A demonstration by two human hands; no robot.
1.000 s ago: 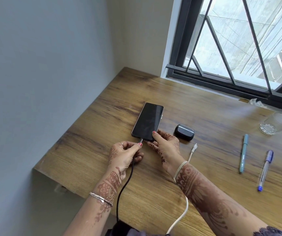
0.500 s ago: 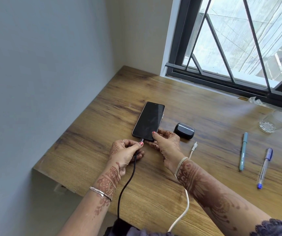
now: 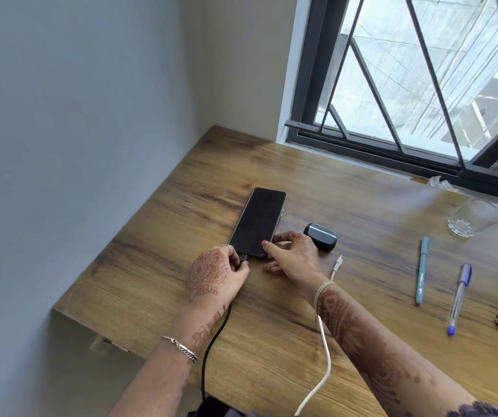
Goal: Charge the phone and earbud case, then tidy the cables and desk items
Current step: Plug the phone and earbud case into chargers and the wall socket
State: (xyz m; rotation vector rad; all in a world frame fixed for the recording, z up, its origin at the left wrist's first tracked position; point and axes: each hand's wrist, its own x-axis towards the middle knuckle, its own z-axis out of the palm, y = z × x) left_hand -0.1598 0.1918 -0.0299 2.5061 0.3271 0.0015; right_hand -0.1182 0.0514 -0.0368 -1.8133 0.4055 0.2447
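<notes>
left hand [image 3: 211,275] pinching cable [image 3: 213,338], phone [image 3: 256,221] port hidden

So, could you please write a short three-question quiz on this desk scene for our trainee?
1. True or false: the white cable has its plug lying free on the desk, apart from the earbud case.
2. What does the left hand pinch at the near end of the phone? A: the black cable. B: the white cable. C: nothing.
3. Which thing does the right hand hold?
Key: 1 true; 2 A; 3 the phone, at its near right corner.
</notes>
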